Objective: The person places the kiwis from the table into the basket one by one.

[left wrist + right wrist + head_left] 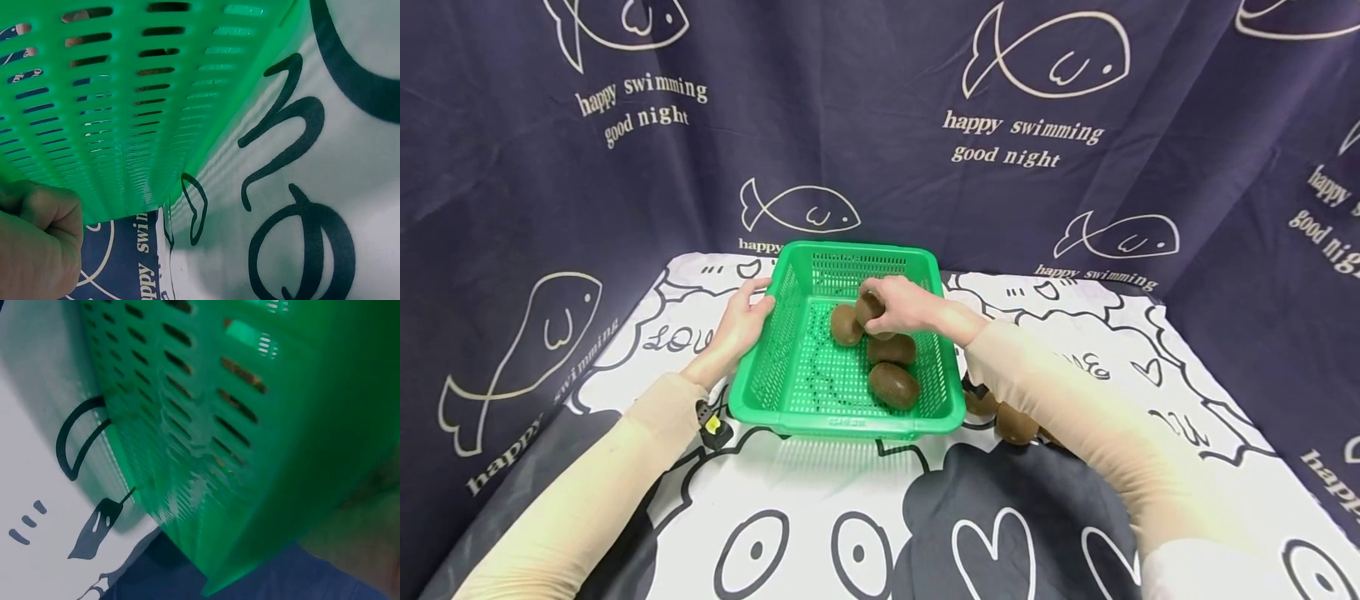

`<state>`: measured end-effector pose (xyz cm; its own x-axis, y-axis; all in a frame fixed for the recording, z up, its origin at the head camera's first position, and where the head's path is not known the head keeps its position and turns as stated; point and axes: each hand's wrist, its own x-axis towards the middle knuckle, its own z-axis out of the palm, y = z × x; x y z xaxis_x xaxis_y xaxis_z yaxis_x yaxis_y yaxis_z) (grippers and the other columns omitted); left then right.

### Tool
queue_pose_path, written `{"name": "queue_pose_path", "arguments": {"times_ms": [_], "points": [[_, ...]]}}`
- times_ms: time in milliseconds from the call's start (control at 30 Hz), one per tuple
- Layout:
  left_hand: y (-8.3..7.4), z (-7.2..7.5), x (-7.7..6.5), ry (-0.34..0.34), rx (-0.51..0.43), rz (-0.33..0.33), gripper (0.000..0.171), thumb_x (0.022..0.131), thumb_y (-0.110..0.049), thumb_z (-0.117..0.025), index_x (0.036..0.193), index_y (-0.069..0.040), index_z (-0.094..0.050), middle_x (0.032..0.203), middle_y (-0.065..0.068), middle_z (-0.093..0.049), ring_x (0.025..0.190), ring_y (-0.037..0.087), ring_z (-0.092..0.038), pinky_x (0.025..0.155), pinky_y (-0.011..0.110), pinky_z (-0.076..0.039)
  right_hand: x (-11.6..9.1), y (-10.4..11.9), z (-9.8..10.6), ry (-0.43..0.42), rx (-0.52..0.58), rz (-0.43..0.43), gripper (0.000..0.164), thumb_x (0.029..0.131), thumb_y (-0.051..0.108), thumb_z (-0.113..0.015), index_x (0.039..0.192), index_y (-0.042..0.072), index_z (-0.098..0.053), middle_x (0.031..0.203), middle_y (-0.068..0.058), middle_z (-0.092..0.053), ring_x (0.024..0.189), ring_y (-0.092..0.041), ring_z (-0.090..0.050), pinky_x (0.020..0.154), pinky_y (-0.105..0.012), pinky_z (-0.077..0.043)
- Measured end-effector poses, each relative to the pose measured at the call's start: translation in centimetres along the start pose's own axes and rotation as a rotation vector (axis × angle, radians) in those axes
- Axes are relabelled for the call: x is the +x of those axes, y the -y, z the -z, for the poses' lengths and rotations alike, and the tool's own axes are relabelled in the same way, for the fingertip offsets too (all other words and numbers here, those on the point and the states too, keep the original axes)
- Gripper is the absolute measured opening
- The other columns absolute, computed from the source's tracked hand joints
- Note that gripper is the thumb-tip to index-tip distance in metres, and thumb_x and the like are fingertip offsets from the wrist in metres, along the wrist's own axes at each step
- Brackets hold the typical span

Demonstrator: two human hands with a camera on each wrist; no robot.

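Note:
A green plastic basket [842,423] with slotted walls stands on the patterned cloth. At its left rim my left hand [741,321] grips the edge; in the left wrist view the hand [40,240] shows beside the slotted wall [125,150]. Over the basket's inside, my right hand [913,304] holds a brown kiwi [869,308] between thumb and fingers. Several kiwis lie below and beside it, among them one at the left [846,327] and a nearer kiwi [894,386]. In the right wrist view the basket wall [187,456] hides most of the fruit.
Outside the basket's right side, more kiwis [1017,423] lie on the cloth, partly covered by my right sleeve [1060,408]. A small black object with a yellow part [713,425] is by my left wrist. A dark blue fish-print curtain [880,125] hangs behind.

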<state>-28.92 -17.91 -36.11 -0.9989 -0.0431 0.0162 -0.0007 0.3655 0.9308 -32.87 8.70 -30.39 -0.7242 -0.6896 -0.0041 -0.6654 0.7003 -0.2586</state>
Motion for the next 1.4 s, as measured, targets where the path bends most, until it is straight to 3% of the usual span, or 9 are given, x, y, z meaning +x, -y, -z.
{"name": "queue_pose_path", "arguments": {"times_ms": [67, 167, 267, 400, 533, 733, 967, 1200, 1400], "points": [[0.0, 0.0, 0.0, 0.001, -0.005, 0.002, 0.049, 0.103, -0.021, -0.04, 0.15, -0.016, -0.031, 0.12, 0.026, -0.058, 0.086, 0.021, -0.063, 0.067, 0.026, -0.058, 0.0, 0.0, -0.1, 0.005, -0.002, 0.004, 0.049, 0.083, 0.021, -0.068, 0.126, 0.003, -0.056, 0.108, -0.013, -0.067, 0.098, -0.027, -0.058, 0.086, -0.04, -0.05], [0.0, 0.0, 0.1, -0.002, 0.001, -0.003, 0.049, 0.103, -0.021, -0.04, 0.15, -0.016, -0.031, 0.118, 0.026, -0.059, 0.08, 0.016, -0.063, 0.066, 0.026, -0.057, 0.0, -0.1, -0.1, -0.002, -0.005, 0.008, 0.051, 0.085, 0.023, -0.068, 0.129, 0.003, -0.055, 0.093, -0.01, -0.064, 0.09, -0.025, -0.056, 0.085, -0.039, -0.049], [0.0, 0.0, 0.1, 0.0, 0.007, -0.006, 0.049, 0.103, -0.021, -0.04, 0.15, -0.016, -0.031, 0.117, 0.026, -0.059, 0.08, 0.016, -0.063, 0.066, 0.026, -0.058, 0.0, -0.3, 0.1, -0.008, -0.002, -0.003, 0.051, 0.087, 0.026, -0.068, 0.13, 0.003, -0.054, 0.093, -0.011, -0.063, 0.09, -0.024, -0.055, 0.087, -0.04, -0.049], [0.0, 0.0, 0.1, -0.002, 0.018, -0.011, 0.048, 0.103, -0.021, -0.04, 0.15, -0.015, -0.031, 0.12, 0.026, -0.058, 0.086, 0.02, -0.063, 0.066, 0.026, -0.057, -0.2, -0.3, 0.8, -0.017, 0.02, -0.03, 0.048, 0.088, 0.027, -0.066, 0.129, 0.005, -0.055, 0.115, -0.016, -0.064, 0.107, -0.029, -0.059, 0.094, -0.042, -0.049], [-0.1, 0.1, 0.1, -0.006, 0.025, -0.012, 0.049, 0.103, -0.022, -0.04, 0.15, -0.015, -0.031, 0.123, 0.026, -0.058, 0.091, 0.024, -0.063, 0.068, 0.025, -0.057, -0.9, -0.3, 1.8, -0.046, 0.037, -0.052, 0.044, 0.09, 0.024, -0.063, 0.129, 0.005, -0.055, 0.12, -0.016, -0.064, 0.11, -0.03, -0.06, 0.096, -0.043, -0.05], [-0.1, 0.1, 0.0, 0.014, 0.007, 0.004, 0.049, 0.103, -0.023, -0.039, 0.151, -0.017, -0.03, 0.121, 0.026, -0.058, 0.086, 0.021, -0.065, 0.068, 0.028, -0.059, -3.3, -1.2, 2.8, -0.124, 0.032, -0.069, 0.041, 0.092, 0.023, -0.062, 0.127, 0.003, -0.057, 0.116, -0.018, -0.065, 0.093, -0.028, -0.066, 0.085, -0.043, -0.054], [0.0, 0.1, 0.0, 0.011, 0.008, -0.002, 0.049, 0.103, -0.022, -0.039, 0.151, -0.015, -0.03, 0.122, 0.025, -0.058, 0.086, 0.019, -0.064, 0.068, 0.028, -0.059, -6.8, -3.2, 2.4, -0.207, 0.005, -0.071, 0.039, 0.09, 0.018, -0.064, 0.122, -0.004, -0.058, 0.112, -0.024, -0.065, 0.098, -0.034, -0.064, 0.086, -0.047, -0.053], [0.1, 0.2, 0.0, 0.013, -0.002, 0.013, 0.049, 0.103, -0.022, -0.038, 0.151, -0.017, -0.03, 0.121, 0.025, -0.058, 0.089, 0.023, -0.065, 0.067, 0.03, -0.06, -9.6, -4.2, 1.2, -0.193, -0.008, -0.08, 0.032, 0.091, 0.015, -0.061, 0.115, -0.005, -0.06, 0.107, -0.022, -0.067, 0.1, -0.036, -0.063, 0.088, -0.049, -0.052], [0.1, 0.2, 0.0, 0.014, -0.002, 0.008, 0.049, 0.103, -0.023, -0.039, 0.151, -0.018, -0.03, 0.12, 0.024, -0.059, 0.086, 0.021, -0.065, 0.067, 0.029, -0.059, -11.6, -4.6, 0.3, -0.165, 0.006, -0.126, 0.034, 0.095, 0.013, -0.052, 0.121, -0.008, -0.055, 0.114, -0.024, -0.065, 0.105, -0.038, -0.062, 0.092, -0.05, -0.051]]}}
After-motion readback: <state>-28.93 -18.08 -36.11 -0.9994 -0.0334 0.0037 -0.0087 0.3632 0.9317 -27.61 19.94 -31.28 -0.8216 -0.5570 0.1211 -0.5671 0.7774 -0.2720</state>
